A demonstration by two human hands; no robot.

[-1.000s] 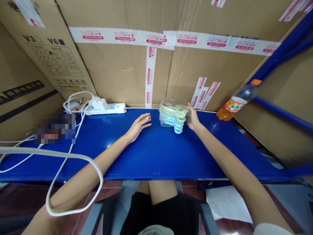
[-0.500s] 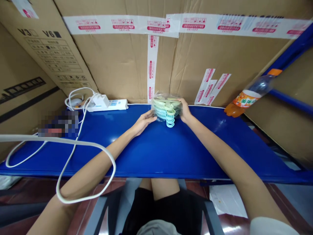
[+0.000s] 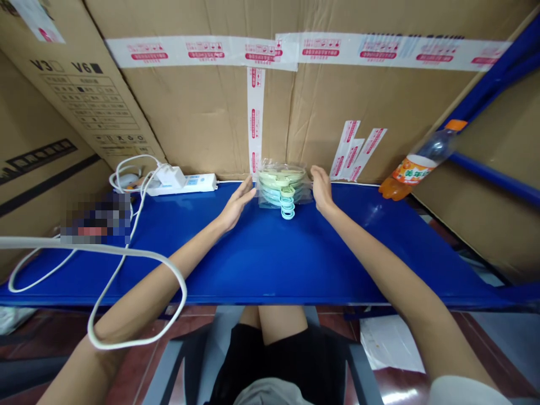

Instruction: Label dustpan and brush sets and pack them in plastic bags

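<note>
A stack of flat, rounded pale green and light blue pieces in clear plastic wrapping stands at the back of the blue table. Ring-shaped ends stick out of its front, one above another. What kind of pieces they are, I cannot tell. Just left of the stack is my left hand, open, fingers extended, with a small gap to the plastic. On the other side, my right hand is held upright, open and empty, close beside the wrapping.
A white power strip with a plugged-in adapter lies at the back left. Its white cable loops across the near left. An orange drink bottle leans at the right. Cardboard panels with printed tape wall the back.
Both hands have come off the wrapped stack and moved outward, the left to the left. The stack stays on the table. The camera view has shifted slightly.
</note>
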